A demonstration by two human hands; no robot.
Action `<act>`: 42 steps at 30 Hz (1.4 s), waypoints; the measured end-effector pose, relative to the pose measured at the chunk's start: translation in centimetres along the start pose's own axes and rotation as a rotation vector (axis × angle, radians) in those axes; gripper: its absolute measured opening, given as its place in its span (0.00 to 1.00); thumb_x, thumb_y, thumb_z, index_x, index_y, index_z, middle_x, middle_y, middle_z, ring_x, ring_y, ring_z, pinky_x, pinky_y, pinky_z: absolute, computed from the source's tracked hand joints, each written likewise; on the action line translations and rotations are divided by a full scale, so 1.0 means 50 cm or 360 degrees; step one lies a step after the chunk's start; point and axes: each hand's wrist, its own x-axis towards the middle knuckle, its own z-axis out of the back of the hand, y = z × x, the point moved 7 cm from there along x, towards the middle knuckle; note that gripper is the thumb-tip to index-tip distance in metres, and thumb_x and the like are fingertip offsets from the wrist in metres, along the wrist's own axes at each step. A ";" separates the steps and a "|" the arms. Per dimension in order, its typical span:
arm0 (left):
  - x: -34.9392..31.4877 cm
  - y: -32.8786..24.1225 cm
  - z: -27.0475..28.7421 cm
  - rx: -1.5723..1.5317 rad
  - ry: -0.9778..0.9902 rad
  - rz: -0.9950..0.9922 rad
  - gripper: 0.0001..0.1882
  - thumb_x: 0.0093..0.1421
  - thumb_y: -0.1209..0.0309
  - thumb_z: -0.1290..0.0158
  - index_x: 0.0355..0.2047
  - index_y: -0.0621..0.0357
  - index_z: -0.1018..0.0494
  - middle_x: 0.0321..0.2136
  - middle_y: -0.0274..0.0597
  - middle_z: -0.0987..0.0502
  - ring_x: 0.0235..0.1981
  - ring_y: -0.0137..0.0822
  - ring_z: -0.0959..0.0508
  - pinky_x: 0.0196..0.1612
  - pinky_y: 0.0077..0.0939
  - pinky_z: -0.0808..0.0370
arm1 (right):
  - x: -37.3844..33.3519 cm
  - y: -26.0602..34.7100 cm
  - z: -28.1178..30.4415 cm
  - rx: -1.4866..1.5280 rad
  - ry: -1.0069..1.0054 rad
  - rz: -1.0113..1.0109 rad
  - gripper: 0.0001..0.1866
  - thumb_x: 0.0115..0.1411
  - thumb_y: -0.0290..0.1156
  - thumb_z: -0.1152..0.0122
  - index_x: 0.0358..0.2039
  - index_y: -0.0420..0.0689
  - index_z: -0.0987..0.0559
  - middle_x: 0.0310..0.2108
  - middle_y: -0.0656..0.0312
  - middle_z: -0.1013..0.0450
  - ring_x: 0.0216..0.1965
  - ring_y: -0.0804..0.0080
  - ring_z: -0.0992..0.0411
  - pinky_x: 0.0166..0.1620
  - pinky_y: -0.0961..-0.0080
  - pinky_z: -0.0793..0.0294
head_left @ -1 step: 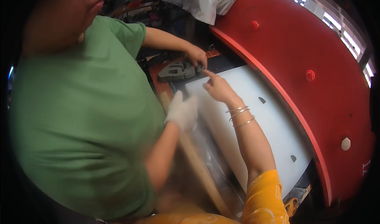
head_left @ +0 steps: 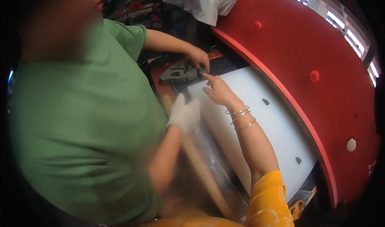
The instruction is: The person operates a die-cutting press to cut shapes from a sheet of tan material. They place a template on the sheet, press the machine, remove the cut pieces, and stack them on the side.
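Note:
My right hand [head_left: 218, 91], with thin bangles on the wrist, lies on the near corner of a white sheet [head_left: 272, 127] that has small dark slots. Its index finger points at a grey metal tool [head_left: 176, 73] and it holds nothing. My left hand [head_left: 185, 114] wears a white glove and presses on the top of a long wooden strip [head_left: 202, 175] running along the sheet's left edge. Its grip is hidden. A co-worker in a green shirt [head_left: 84, 123] stands at my left, with a bare hand [head_left: 198, 58] on the grey tool.
A big red curved panel [head_left: 321, 66] with round studs borders the white sheet on the right. A clear plastic bag [head_left: 200, 2] hangs at the top. Dark clutter lies behind the tool. My orange sleeve [head_left: 268, 203] fills the bottom.

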 end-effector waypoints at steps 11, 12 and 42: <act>0.324 -0.211 0.322 0.1503 -0.0956 -0.0823 0.18 0.58 0.61 0.48 0.47 0.53 0.27 0.41 0.45 0.22 0.43 0.40 0.22 0.45 0.36 0.27 | 0.154 -0.138 -0.091 -0.0212 -0.0051 -0.0182 0.24 0.51 0.24 0.46 0.50 0.50 0.24 0.40 0.47 0.27 0.46 0.52 0.29 0.51 0.63 0.30; 0.374 -0.242 0.347 0.1771 -0.1079 -0.0811 0.18 0.58 0.61 0.48 0.47 0.52 0.27 0.40 0.44 0.22 0.43 0.40 0.22 0.45 0.37 0.28 | 0.158 -0.140 -0.089 -0.0255 -0.0086 -0.0191 0.23 0.51 0.25 0.46 0.50 0.50 0.24 0.41 0.48 0.27 0.46 0.53 0.29 0.51 0.63 0.30; 0.551 -0.372 0.402 0.3528 -0.1684 -0.0240 0.14 0.58 0.64 0.52 0.42 0.50 0.24 0.39 0.41 0.22 0.45 0.40 0.25 0.47 0.45 0.33 | -0.359 0.015 0.026 -0.0035 0.1011 -0.0034 0.19 0.52 0.26 0.46 0.47 0.44 0.27 0.29 0.52 0.27 0.32 0.54 0.28 0.38 0.63 0.28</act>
